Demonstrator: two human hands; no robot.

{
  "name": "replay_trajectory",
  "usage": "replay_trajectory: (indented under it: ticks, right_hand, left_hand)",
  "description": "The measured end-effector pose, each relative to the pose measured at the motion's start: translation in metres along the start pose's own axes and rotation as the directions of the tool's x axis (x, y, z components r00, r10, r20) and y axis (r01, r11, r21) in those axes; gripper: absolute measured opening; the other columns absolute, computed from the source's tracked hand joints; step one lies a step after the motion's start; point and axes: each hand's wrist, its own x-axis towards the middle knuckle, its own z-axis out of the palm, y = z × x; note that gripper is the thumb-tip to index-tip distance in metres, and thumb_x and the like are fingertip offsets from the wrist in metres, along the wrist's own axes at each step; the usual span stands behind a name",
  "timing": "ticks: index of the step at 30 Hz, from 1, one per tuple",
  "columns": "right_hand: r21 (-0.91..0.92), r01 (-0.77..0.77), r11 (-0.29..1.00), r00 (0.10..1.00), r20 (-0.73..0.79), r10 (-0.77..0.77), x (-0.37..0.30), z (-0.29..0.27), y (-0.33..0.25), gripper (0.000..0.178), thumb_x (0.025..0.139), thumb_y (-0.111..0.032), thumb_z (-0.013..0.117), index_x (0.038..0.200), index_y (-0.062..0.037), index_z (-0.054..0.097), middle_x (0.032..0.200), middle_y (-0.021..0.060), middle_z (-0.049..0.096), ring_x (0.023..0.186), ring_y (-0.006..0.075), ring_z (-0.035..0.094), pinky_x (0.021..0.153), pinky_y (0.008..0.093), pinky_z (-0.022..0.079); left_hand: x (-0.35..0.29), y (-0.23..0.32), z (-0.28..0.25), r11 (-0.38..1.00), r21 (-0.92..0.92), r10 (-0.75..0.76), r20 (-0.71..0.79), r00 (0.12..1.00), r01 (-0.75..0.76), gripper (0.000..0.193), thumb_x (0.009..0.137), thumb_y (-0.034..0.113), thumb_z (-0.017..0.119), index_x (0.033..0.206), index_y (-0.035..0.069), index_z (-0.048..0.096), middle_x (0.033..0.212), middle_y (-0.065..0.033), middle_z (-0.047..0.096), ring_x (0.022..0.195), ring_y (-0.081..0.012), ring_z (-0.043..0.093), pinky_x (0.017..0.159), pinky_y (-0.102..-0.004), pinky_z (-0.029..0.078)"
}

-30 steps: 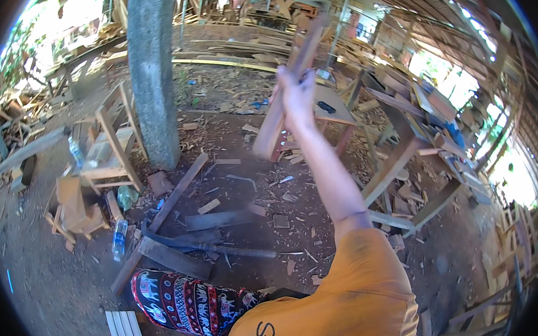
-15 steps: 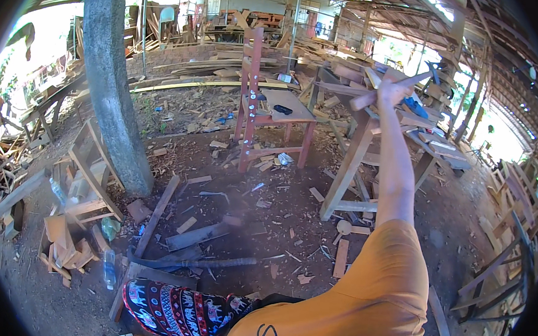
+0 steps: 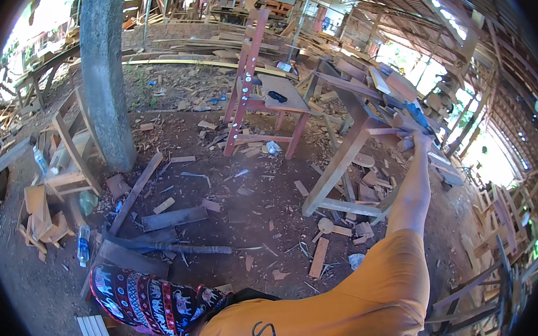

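Note:
My right hand reaches out at the right end of a rough wooden workbench, its arm stretched forward in an orange sleeve. The fingers look curled among wood pieces on the bench, but what they grip is partly hidden and too small to make out. Right by the hand lie a wooden block and a blue object, perhaps a cloth or tool. My left hand is out of view.
A reddish wooden chair with a dark object on its seat stands left of the bench. Further left rises a concrete post. Offcuts, a plastic bottle and a board lie on the dirt floor.
My right hand has moved right and down, from above the bench top to its right end. Earlier it held up a wooden piece like a handle. The view has shifted a little.

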Motion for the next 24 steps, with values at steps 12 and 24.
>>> replay_trajectory:
  ticks: [12,24]
  right_hand:
    - [0.194,-0.157,0.968,0.987,0.069,0.146,-0.092,0.002,-0.068,0.098,0.069,-0.049,0.079,0.144,-0.0027,0.036,0.152,0.0216,0.026,0.139,0.0385,0.027,0.108,0.0466,0.036]
    - [-0.071,0.339,0.938,0.803,-0.498,-0.328,-0.106,0.032,-0.098,0.084,0.072,-0.066,0.068,0.134,-0.0130,0.049,0.115,0.0255,0.057,0.112,0.0432,0.054,0.094,0.0543,0.044]
  left_hand:
    - [-0.052,0.002,-0.010,0.993,-0.090,0.066,-0.167,0.984,-0.082,0.034,0.090,0.028,0.060,0.107,-0.001,0.063,0.101,-0.0124,0.065,0.094,-0.0202,0.061,0.086,-0.0355,0.048]
    - [-0.180,-0.086,-0.044,0.961,-0.277,-0.120,-0.397,0.910,0.006,0.036,0.090,0.027,0.060,0.098,-0.007,0.067,0.094,-0.0144,0.069,0.090,-0.0203,0.063,0.083,-0.0338,0.050]
